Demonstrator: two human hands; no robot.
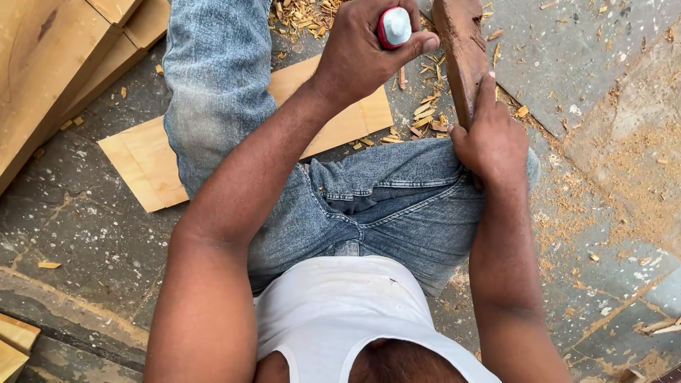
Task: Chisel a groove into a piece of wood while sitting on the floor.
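Observation:
My left hand (pixel 365 46) is closed around a tool handle with a red and white end (pixel 394 27); the tool's working end is hidden below the hand. My right hand (pixel 489 138) grips the lower end of a long brown piece of wood (pixel 461 50), which stands tilted and braced against my right knee. The two hands are close together, the tool just left of the wood. I sit on the floor in blue jeans (pixel 383 206), knees spread.
Wood chips (pixel 425 113) lie scattered on the stone floor (pixel 92 227) between my knees. A flat cardboard sheet (pixel 145 167) lies under my left leg. Stacked pale wooden planks (pixel 50 64) fill the upper left. Sawdust covers the floor at right.

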